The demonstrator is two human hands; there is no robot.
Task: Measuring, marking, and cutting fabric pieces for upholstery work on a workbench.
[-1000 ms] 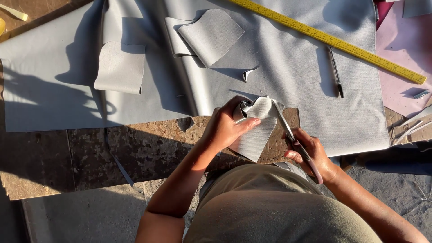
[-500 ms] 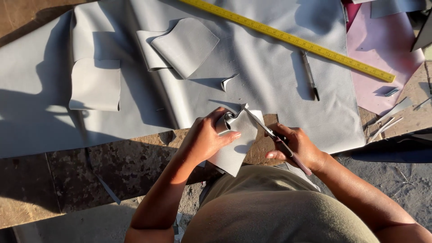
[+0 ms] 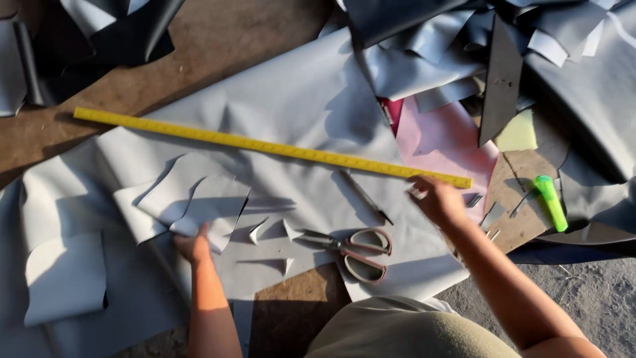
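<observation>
So both hands are spread wide apart here. The left hand (image 3: 193, 245) is down on a stack of cut grey pieces (image 3: 192, 195), fingers curled over the near edge of the top one and pinching it. Those pieces lie on the big grey sheet (image 3: 291, 113) that covers most of the wooden counter (image 3: 218, 40).

The right hand (image 3: 437, 199) is out by the far end of the yellow ruler (image 3: 271, 147), right at its tip. It's blurry, so I can't tell whether the fingers are actually closed on the ruler or just touching it. The ruler runs at a slant across the sheet, from upper left down to the right.

The scissors (image 3: 351, 246) lie flat on the sheet between the two arms, nobody holding them (handles toward the right, blades pointing left). A few small grey offcuts (image 3: 265, 231) sit just beside the blade tips. A dark pen (image 3: 366, 197) lies just below the ruler, near the right hand.

Off to the right there's a pink sheet (image 3: 440, 142) under the ruler's end, a green marker (image 3: 551, 202) on the counter, and a heap of grey and dark material (image 3: 464, 40) at the top.
</observation>
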